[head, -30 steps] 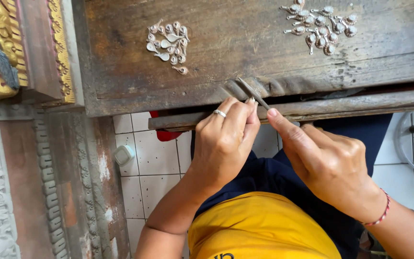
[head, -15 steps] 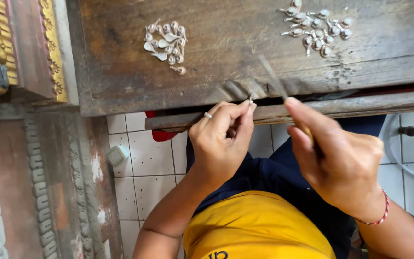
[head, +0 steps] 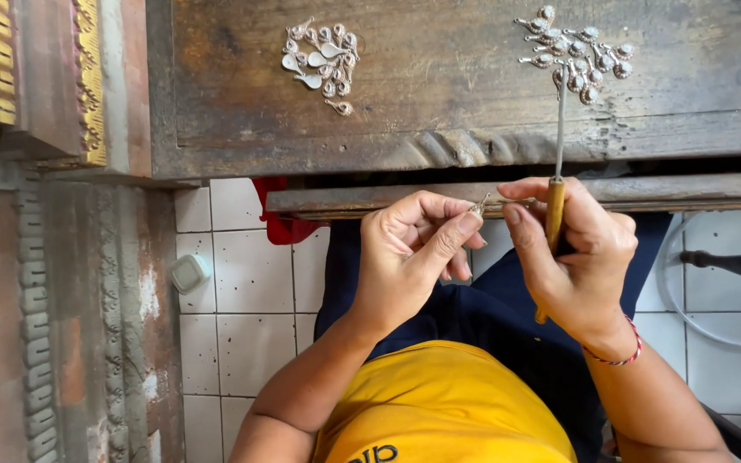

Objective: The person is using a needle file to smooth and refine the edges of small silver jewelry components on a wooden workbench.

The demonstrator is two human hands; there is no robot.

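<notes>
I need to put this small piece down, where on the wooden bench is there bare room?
The widest bare patch on the worn wooden bench top lies between the left cluster of small silver pieces and the right cluster of small silver pieces. The right cluster is crowded, the thin metal tool crossing it.

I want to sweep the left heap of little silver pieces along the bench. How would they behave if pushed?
The silver pieces look small and thin, so probably light and quick to scatter. Their hooked tails may tangle, dragging neighbours along. The wooden bench looks rough, so they would likely snag rather than slide.

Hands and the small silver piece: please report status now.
Left hand pinches silver piece at fingertips. Right hand grips wooden-handled tool, shaft pointing up over bench. Nothing between hands.
</notes>
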